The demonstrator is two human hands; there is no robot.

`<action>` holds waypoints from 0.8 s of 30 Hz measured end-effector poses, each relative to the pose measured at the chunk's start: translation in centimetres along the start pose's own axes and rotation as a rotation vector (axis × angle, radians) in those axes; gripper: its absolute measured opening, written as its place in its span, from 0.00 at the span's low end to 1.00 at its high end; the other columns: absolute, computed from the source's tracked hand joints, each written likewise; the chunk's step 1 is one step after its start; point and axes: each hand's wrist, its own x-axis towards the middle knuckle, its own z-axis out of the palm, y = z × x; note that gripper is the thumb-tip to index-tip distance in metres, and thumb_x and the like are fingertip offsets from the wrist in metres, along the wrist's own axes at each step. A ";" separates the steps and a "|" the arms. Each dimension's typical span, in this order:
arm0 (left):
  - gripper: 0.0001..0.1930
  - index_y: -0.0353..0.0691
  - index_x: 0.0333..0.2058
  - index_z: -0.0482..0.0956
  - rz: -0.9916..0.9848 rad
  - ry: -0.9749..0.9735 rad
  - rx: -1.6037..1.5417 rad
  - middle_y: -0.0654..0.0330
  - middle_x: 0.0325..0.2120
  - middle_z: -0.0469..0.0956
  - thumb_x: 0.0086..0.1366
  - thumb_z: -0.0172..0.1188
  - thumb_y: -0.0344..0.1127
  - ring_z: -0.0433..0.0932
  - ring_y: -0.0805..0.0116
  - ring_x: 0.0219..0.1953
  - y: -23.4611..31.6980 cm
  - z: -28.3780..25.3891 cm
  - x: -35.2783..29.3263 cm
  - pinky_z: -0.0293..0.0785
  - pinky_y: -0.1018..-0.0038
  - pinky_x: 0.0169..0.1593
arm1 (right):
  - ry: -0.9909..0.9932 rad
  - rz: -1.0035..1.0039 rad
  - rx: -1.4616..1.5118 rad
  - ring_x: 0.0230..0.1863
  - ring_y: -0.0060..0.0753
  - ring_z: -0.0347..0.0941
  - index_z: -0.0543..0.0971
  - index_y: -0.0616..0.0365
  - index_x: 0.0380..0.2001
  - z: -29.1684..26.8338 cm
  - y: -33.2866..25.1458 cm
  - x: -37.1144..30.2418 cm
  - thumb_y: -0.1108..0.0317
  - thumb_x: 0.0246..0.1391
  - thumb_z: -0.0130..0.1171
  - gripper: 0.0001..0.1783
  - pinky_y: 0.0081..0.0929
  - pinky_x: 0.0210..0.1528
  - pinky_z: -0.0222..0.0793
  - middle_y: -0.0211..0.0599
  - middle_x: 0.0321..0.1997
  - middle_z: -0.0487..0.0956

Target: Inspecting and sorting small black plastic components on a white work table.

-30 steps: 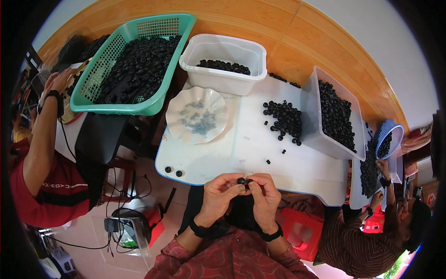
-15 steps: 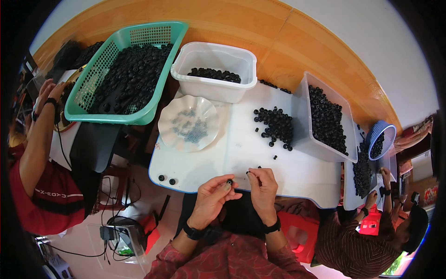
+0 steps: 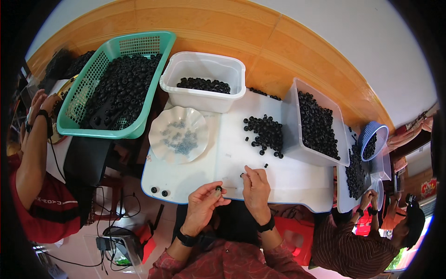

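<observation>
At the near edge of the white table (image 3: 213, 181), my left hand (image 3: 202, 207) pinches a small black ring-shaped piece (image 3: 218, 188) between thumb and fingertips. A pale spot shows at its hole. My right hand (image 3: 257, 193), a little to the right, has thumb and fingers pressed together on a tiny dark piece (image 3: 242, 175), too small to name. The hands are apart. Ahead on the left is a wavy-rimmed white dish (image 3: 157, 151) with many small, clear bluish bits (image 3: 183, 142). A loose pile of black ring-shaped pieces (image 3: 265, 134) spreads farther ahead on the right.
A green basket (image 3: 143, 125), a white tub (image 3: 200, 100) and a translucent bin (image 3: 320, 159) hold black pieces. Two black pieces (image 3: 159, 191) lie at the front left corner. People work on both sides: one at left (image 3: 46, 204), one at right (image 3: 353, 246). Cables (image 3: 104, 251) trail at left.
The view has shifted, so the table sits lower and farther left. My hands keep their pinches, slightly farther over the table. The right-hand person's hands have come together below the containers.
</observation>
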 end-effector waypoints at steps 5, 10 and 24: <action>0.15 0.30 0.51 0.74 0.044 0.016 0.088 0.53 0.37 0.78 0.66 0.55 0.23 0.79 0.72 0.36 -0.3 0.0 0.4 0.83 0.65 0.46 | -0.077 0.087 0.337 0.29 0.29 0.76 0.80 0.58 0.41 -0.1 -0.7 -1.3 0.74 0.58 0.57 0.08 0.23 0.29 0.70 0.35 0.32 0.76; 0.14 0.32 0.49 0.76 0.148 0.016 0.378 0.58 0.38 0.79 0.65 0.56 0.21 0.79 0.74 0.35 -0.4 0.2 0.3 0.78 0.79 0.39 | -0.301 0.473 0.771 0.30 0.18 0.73 0.80 0.61 0.43 -0.3 -2.9 -2.7 0.70 0.64 0.54 0.09 0.16 0.31 0.69 0.31 0.34 0.80; 0.18 0.38 0.46 0.80 0.701 -0.001 1.219 0.54 0.32 0.75 0.57 0.61 0.19 0.77 0.62 0.30 0.9 1.9 -0.4 0.74 0.73 0.33 | -0.458 0.668 1.250 0.35 0.19 0.73 0.79 0.65 0.46 -0.2 -2.3 -3.6 0.67 0.66 0.51 0.14 0.17 0.36 0.70 0.32 0.39 0.80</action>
